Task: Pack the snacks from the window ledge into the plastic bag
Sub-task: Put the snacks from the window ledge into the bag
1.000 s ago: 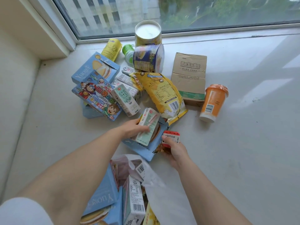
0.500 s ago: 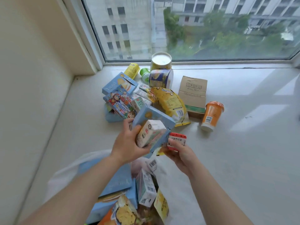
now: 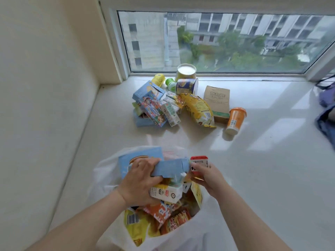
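Over the open plastic bag (image 3: 112,171), the left hand (image 3: 139,182) grips one blue box (image 3: 170,167) and one small carton (image 3: 165,192). The right hand (image 3: 206,176) pinches one red-topped packet (image 3: 199,161). One orange cup (image 3: 235,120) and two round tins (image 3: 186,79) remain on the ledge (image 3: 272,160).

- A wide window (image 3: 217,42) fills the top of the view, its pale frame (image 3: 116,51) standing upright at the left edge of the glass.
- Through the glass show grey apartment buildings (image 3: 253,24) and green trees (image 3: 244,55) below them.
- A cream wall (image 3: 45,87) closes off the left side and meets the window frame in the corner.
- At the far right edge lies a bundle of blue and purple cloth (image 3: 326,109), partly cut off, with a dark strap (image 3: 324,82) above it.
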A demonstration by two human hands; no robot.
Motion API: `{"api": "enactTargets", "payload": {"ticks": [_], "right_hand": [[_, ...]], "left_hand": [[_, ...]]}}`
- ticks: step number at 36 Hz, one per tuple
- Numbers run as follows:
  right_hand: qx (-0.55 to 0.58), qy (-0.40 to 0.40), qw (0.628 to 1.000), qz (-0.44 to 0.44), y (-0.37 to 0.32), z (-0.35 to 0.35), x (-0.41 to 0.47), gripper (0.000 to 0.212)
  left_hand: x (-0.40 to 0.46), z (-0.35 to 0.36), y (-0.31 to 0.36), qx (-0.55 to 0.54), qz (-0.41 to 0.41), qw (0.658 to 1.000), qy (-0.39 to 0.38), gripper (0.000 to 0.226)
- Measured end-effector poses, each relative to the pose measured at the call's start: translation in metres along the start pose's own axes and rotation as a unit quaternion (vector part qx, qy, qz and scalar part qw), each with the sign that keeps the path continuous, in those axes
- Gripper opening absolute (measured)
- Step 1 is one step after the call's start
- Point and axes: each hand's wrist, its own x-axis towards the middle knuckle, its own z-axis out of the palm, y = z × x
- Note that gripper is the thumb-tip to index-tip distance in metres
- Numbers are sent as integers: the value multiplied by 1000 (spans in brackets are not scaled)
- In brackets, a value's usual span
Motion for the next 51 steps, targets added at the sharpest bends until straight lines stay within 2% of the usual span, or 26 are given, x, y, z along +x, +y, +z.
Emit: {"api": "enactTargets", "payload": {"ticks": [3, 7, 10, 13, 17, 20, 22, 23, 24, 26, 28, 30, 32, 33, 34, 36, 37, 39, 43, 44, 47, 49, 51], "right_hand": [[-14, 50, 999, -5, 16, 2, -2, 24], [-30, 139, 989, -26, 24, 2, -8, 28], [-103, 147, 982, -58, 20, 8, -14, 21], [-203, 145, 964, -92, 16, 16, -20, 18], [-288, 137, 938, -136, 15, 26, -28, 16], [-350, 117, 915, -166, 17, 30, -33, 15], [-383, 99, 902, -170, 17, 32, -35, 13], [-394, 89, 900, -167, 17, 32, -36, 14], [-402, 78, 898, -162, 17, 32, -37, 17], [-406, 54, 900, -149, 16, 31, -37, 24], [-418, 6, 898, -136, 17, 35, -39, 31], [-480, -49, 865, -141, 24, 44, -43, 36], [-518, -64, 838, -161, 36, 53, -46, 38], [-502, -60, 848, -159, 43, 54, -47, 38], [-462, -58, 874, -140, 48, 53, -48, 36], [-371, -68, 923, -74, 54, 47, -48, 31], [-347, -73, 934, -48, 55, 43, -48, 30], [-344, -56, 937, -32, 54, 36, -45, 29], [-387, 52, 919, -55, 50, 27, -36, 36], [-400, 58, 913, -56, 50, 27, -34, 38], [-434, 35, 899, -45, 49, 32, -27, 36], [-464, 27, 884, -49, 49, 35, -24, 30], [-512, 4, 858, -45, 48, 36, -23, 23]], "left_hand": [[-19, -2, 5, -22, 54, 996, -62, 53], [-36, -5, 13, -48, 93, 984, -144, 52], [-43, -4, 10, -88, 86, 970, -211, 54], [-38, -9, 10, -182, -15, 958, -221, 62], [-25, -17, 9, -286, -200, 916, -196, 41], [-19, -13, 5, -391, -343, 835, -181, 43], [-13, -9, 2, -445, -428, 772, -155, 33], [-8, -7, -1, -457, -455, 750, -146, 31], [-3, -7, -4, -456, -466, 744, -146, 33], [10, -6, -8, -448, -469, 747, -150, 39], [25, -8, -8, -426, -463, 760, -159, 35], [34, -5, -10, -393, -457, 778, -179, 39], [37, -1, -13, -378, -461, 778, -200, 48], [36, 1, -16, -386, -468, 768, -205, 47], [34, 3, -19, -395, -480, 755, -207, 44], [29, 3, -21, -408, -490, 740, -215, 35], [26, 4, -23, -407, -488, 738, -226, 32], [19, 4, -25, -406, -490, 729, -254, 27], [14, 4, -19, -405, -520, 683, -314, 19], [15, 4, -17, -395, -514, 685, -333, 19], [26, 6, -17, -350, -464, 712, -395, 31], [38, 6, -17, -273, -405, 760, -428, 43], [50, 4, -14, -200, -344, 811, -430, 48]]}}
